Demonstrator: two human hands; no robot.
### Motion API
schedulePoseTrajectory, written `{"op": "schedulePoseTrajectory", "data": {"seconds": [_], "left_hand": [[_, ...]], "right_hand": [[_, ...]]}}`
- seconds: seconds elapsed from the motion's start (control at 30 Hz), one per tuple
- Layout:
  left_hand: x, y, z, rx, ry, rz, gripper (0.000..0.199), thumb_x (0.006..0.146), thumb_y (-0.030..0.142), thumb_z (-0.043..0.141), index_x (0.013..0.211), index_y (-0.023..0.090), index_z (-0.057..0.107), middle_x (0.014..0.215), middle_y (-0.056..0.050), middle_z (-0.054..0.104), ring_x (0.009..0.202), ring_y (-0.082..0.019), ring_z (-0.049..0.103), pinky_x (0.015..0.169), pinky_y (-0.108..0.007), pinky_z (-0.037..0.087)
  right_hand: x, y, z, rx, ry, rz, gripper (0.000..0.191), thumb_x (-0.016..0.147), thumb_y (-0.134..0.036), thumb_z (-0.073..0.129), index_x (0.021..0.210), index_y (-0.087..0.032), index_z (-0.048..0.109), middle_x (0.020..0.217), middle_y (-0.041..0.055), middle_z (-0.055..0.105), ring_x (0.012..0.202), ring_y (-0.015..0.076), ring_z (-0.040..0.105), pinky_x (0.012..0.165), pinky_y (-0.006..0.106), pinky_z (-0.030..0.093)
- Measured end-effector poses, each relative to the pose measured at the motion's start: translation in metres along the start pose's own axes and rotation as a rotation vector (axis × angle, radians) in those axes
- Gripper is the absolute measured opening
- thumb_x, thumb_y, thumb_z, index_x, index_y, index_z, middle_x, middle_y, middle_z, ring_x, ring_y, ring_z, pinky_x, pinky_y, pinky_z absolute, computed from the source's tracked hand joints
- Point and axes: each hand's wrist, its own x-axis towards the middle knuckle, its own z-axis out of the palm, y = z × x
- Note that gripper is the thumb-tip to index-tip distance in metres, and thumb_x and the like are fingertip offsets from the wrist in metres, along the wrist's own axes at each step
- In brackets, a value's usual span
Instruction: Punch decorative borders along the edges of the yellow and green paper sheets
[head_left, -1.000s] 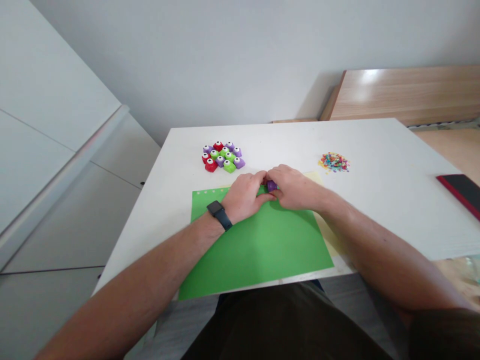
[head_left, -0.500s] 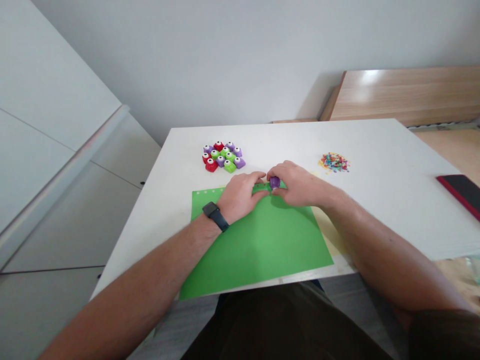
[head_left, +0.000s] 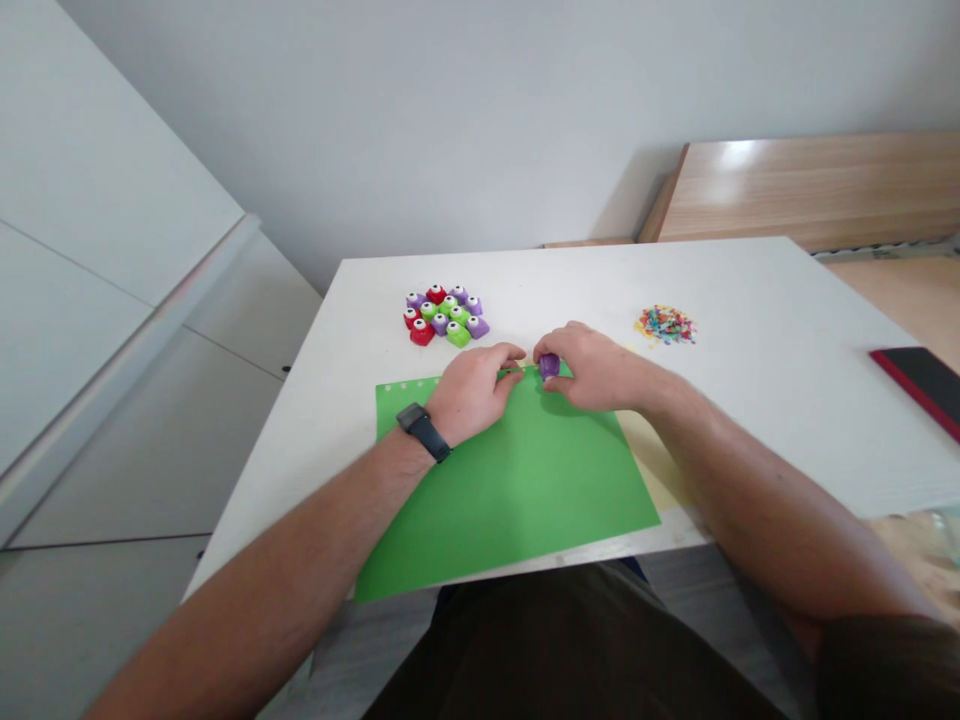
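Observation:
My right hand (head_left: 589,368) grips a small purple craft paper punch (head_left: 549,366) at the far edge of a green paper sheet (head_left: 502,490). My left hand (head_left: 472,392), with a black watch (head_left: 424,432) on its wrist, rests on the sheet, its fingertips curled at that edge close to the punch. A row of small punched holes (head_left: 405,384) runs along the sheet's far edge. The punch's lower part is hidden by my fingers.
Several more coloured paper punches (head_left: 442,315) stand grouped on the white table (head_left: 570,280), with a pile of multicoloured paper confetti (head_left: 665,324) to their right. A pale yellow sheet (head_left: 649,455) lies under the green one. A black, red-edged object (head_left: 919,385) lies at the right.
The green sheet has shifted a little to the left and turned slightly. My left hand has moved left with it. The punch has stayed at nearly the same spot since the previous frame.

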Motion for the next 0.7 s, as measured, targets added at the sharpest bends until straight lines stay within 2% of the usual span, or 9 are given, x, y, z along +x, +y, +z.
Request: {"op": "schedulePoseTrajectory", "data": {"seconds": [0.7], "left_hand": [[-0.0008, 0.0018, -0.0027, 0.032, -0.008, -0.008, 0.026, 0.093, 0.023, 0.059, 0.117, 0.018, 0.068, 0.112, -0.006, 0.077, 0.103, -0.023, 0.072, 0.091, -0.038, 0.056]], "right_hand": [[0.0012, 0.0023, 0.0065, -0.008, 0.007, -0.023, 0.026, 0.081, -0.027, 0.071, 0.105, -0.017, 0.069, 0.1, 0.0096, 0.071, 0.099, 0.0258, 0.062, 0.088, 0.033, 0.044]]}}
